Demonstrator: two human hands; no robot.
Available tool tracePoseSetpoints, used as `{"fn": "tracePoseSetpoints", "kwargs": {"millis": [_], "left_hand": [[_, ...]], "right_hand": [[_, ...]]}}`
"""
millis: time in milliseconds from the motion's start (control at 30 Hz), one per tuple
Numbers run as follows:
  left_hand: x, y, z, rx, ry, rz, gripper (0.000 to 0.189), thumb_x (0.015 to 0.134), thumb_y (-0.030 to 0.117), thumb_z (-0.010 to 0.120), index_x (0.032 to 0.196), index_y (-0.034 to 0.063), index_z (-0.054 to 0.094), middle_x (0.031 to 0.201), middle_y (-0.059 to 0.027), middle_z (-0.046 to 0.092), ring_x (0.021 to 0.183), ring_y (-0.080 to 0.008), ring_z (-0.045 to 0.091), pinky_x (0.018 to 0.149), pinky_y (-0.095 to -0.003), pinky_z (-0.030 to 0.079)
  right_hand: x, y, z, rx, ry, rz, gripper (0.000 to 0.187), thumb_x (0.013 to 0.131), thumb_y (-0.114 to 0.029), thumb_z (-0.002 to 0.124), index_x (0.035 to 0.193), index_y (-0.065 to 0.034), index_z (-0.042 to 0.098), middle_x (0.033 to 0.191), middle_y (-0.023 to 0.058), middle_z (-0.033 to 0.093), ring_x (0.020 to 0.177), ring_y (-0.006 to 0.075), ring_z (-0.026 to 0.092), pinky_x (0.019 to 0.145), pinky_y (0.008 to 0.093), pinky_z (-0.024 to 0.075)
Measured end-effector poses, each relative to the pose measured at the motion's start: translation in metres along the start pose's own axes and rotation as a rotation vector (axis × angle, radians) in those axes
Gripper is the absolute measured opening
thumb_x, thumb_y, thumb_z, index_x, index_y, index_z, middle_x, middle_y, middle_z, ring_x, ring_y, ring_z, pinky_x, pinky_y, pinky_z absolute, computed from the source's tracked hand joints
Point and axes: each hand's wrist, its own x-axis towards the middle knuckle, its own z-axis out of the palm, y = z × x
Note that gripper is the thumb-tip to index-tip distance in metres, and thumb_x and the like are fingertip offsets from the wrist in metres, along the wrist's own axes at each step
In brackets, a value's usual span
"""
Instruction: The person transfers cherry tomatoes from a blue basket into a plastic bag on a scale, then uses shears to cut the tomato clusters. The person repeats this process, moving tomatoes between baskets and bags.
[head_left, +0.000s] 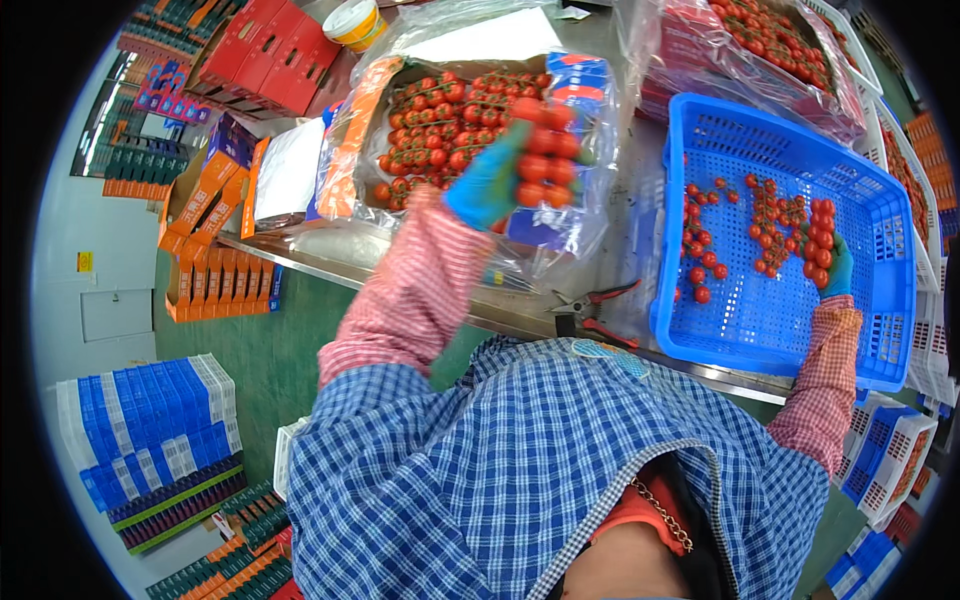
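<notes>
My left hand (487, 176), in a blue glove, grips a truss of red cherry tomatoes (546, 154), somewhat blurred, over the right end of an open carton (349, 142). Rows of vine tomatoes (442, 127) fill much of that carton, which is lined with clear plastic film. At the right, my right hand (841, 266), gloved as well, holds another truss of cherry tomatoes (819, 241) inside a blue plastic crate (784, 360). Several more trusses (769, 221) and loose tomatoes lie on the crate's perforated floor.
Red-handled pruning shears (596, 307) rest on the metal table between carton and crate. Behind the crate stands a film-wrapped carton of tomatoes (780, 45). A white and yellow bucket (354, 26) and red cartons (270, 56) are at the back left. Stacked crates (157, 420) stand on the floor.
</notes>
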Motion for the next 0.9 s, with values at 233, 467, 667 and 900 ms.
{"fn": "tracePoseSetpoints", "kwargs": {"millis": [233,467,667,900], "left_hand": [[-0.085,0.064,-0.119,1.580,0.211,0.108,0.074,0.071,0.042,0.069,0.133,0.0177,0.036,0.114,-0.0088,0.051,0.096,-0.0223,0.055,0.077,-0.0349,0.047],[-0.098,0.048,-0.127,2.356,0.260,-0.032,0.078,0.067,0.031,0.072,0.135,0.0300,0.033,0.111,-0.0095,0.046,0.093,-0.0315,0.050,0.078,-0.0428,0.045],[-0.096,0.057,-0.133,2.279,0.189,0.105,0.084,0.069,0.042,0.068,0.139,0.0204,0.027,0.145,-0.0155,0.018,0.130,-0.0378,0.023,0.099,-0.0491,0.029],[-0.087,0.060,-0.151,2.363,0.160,0.021,0.090,0.069,0.049,0.065,0.141,0.0191,0.019,0.144,-0.0133,0.021,0.127,-0.0388,0.028,0.098,-0.0509,0.029]], "right_hand": [[-0.046,0.071,0.265,-0.112,-0.768,-0.117,0.057,0.085,-0.036,0.052,0.130,-0.0054,0.036,0.119,0.0110,0.049,0.086,0.0141,0.052,0.077,0.0279,0.0460],[-0.059,0.135,0.403,0.188,-1.009,0.144,0.059,0.083,-0.034,0.052,0.129,-0.0007,0.036,0.119,0.0172,0.051,0.098,0.0281,0.057,0.087,0.0372,0.0459],[-0.077,0.135,0.441,-0.366,-0.957,-0.252,0.072,0.079,-0.018,0.063,0.139,-0.0092,0.024,0.127,0.0140,0.046,0.106,0.0225,0.052,0.090,0.0340,0.0443],[-0.058,0.188,0.467,-1.879,-0.698,-1.040,0.059,0.076,-0.010,0.056,0.132,-0.0127,0.037,0.109,0.0108,0.052,0.097,0.0317,0.053,0.079,0.0387,0.0458]]}}
